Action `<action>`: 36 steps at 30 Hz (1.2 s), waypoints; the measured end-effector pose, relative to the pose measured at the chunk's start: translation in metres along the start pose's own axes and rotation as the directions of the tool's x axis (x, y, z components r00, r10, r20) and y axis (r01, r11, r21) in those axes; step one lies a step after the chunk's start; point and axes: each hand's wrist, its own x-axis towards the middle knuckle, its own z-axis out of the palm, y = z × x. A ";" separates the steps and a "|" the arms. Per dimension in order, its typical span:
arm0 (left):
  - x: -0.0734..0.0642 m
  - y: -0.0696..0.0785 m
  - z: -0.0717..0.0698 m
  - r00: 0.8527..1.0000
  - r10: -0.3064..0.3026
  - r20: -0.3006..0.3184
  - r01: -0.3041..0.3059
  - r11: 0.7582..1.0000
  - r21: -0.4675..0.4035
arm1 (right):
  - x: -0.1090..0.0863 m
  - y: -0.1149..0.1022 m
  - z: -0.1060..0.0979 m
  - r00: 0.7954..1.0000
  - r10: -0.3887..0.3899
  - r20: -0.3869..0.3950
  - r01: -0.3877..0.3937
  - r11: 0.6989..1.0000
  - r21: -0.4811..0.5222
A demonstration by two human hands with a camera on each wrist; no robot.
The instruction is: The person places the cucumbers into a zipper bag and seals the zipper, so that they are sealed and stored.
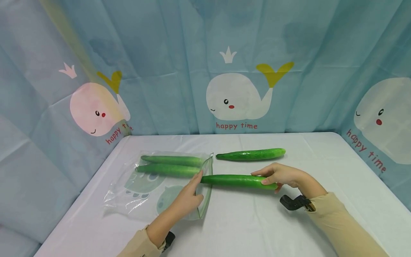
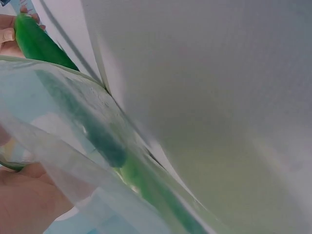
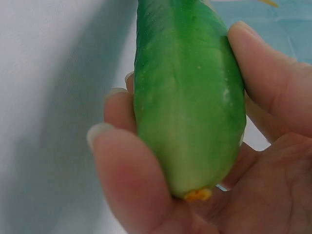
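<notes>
My right hand (image 1: 282,176) holds a cucumber (image 1: 237,181) near its pale blunt end (image 3: 192,161), thumb on one side and fingers on the other. The cucumber's darker, narrow end points left into the mouth of a clear zip bag (image 1: 128,203) with green edging and printed cartoon figures. Through the plastic in the left wrist view, that dark end (image 2: 92,126) shows close to the pale end of another cucumber. At the bag's mouth, my left hand (image 1: 183,201) grips the edge and lifts it apart. Two cucumbers (image 1: 170,169) lie side by side inside the bag.
Another cucumber (image 1: 252,154) lies on the white-covered table (image 1: 257,228), behind the one in my right hand. A light blue curtain (image 1: 179,71) printed with whales hangs around the table's back and sides. Black wrist devices (image 1: 293,202) sit at both cuffs.
</notes>
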 end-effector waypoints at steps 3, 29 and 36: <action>0.001 -0.001 0.000 1.000 -0.001 -0.005 0.001 1.000 0.004 | 0.005 0.000 0.002 1.000 0.010 -0.002 -0.010 1.000 0.016; 0.000 -0.001 0.000 1.000 -0.009 -0.003 0.009 1.000 0.013 | 0.029 -0.007 0.015 1.000 0.020 0.004 -0.020 0.998 0.057; -0.001 -0.001 0.000 1.000 -0.022 0.010 0.022 1.000 0.001 | 0.035 -0.010 0.019 1.000 0.029 -0.003 -0.029 0.998 0.054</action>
